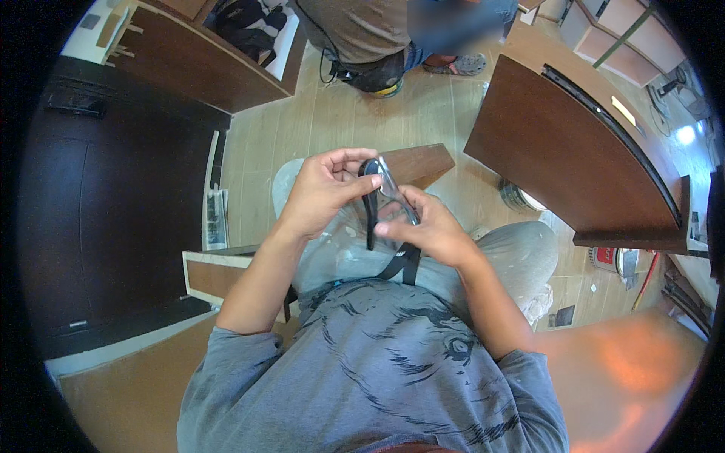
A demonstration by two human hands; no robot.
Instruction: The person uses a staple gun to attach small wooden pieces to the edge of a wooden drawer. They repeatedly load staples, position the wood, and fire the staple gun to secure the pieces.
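Currently both hands are up over the lap, working a pair of safety glasses (387, 185) with clear lens and black arms. Left hand (325, 189) pinches the black arm near the hinge; right hand (423, 226) grips the lens end, fingers curled tight. Looks like unfolding or checking them; next move likely calls for steadying the frame while swinging an arm out. A black strap (408, 264) hangs just below the hands. Wooden offcut (419, 162) sits just beyond, curved brown panel (574, 151) far right, another person's legs (393, 45) far centre. Nothing blocks the hands.
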